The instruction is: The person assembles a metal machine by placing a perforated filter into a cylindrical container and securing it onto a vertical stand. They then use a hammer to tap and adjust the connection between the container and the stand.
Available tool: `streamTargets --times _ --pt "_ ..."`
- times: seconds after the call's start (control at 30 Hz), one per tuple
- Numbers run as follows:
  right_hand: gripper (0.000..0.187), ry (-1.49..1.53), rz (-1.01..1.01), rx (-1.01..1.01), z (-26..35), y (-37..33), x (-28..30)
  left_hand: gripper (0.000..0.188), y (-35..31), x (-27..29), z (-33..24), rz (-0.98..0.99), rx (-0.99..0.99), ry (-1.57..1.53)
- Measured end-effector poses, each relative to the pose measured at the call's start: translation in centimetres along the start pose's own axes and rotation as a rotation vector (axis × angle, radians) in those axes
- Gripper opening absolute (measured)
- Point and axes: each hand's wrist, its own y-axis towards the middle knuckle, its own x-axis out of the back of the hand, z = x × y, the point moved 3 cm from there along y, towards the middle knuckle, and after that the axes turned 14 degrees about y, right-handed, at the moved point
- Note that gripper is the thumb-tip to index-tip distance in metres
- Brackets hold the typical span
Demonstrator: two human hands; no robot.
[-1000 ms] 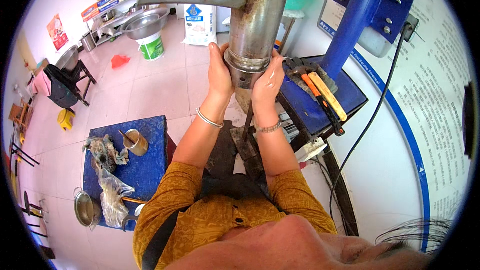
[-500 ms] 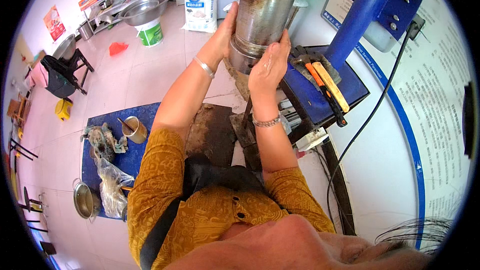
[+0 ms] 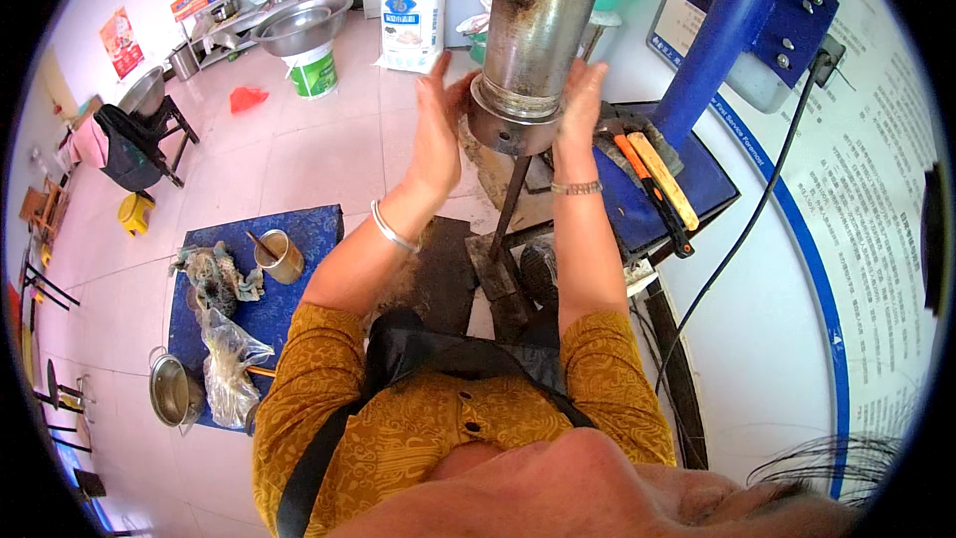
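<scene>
As the left hand (image 3: 435,134) flanks metal cylinder (image 3: 528,50), right hand (image 3: 580,112) opposite, finger spread unclear

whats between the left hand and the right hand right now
The head view shows the rust-stained metal cylinder, with its dark bottom collar, between the left hand and the right hand.

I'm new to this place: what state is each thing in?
Left hand: open, contact unclear
Right hand: open, contact unclear
Metal cylinder: brown-stained
Orange-and-black tool: lying down
Metal cup: uncovered, stick inside
Clear bag: crumpled
Two-handled pot: lidless
White sack: standing upright
</scene>
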Motion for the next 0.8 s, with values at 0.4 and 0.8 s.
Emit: streamTargets --times 0.4,0.8 --pt "0.056 -0.047 0.184 0.094 0.1 -3.9 -3.4 0.084 2.2 -1.3 0.9 0.118 0.150 -0.120" --pt "0.069 0.074 -0.058 -0.045 0.0 -3.1 -0.8 0.073 0.7 -1.3 2.3 -0.309 -0.301 0.281"
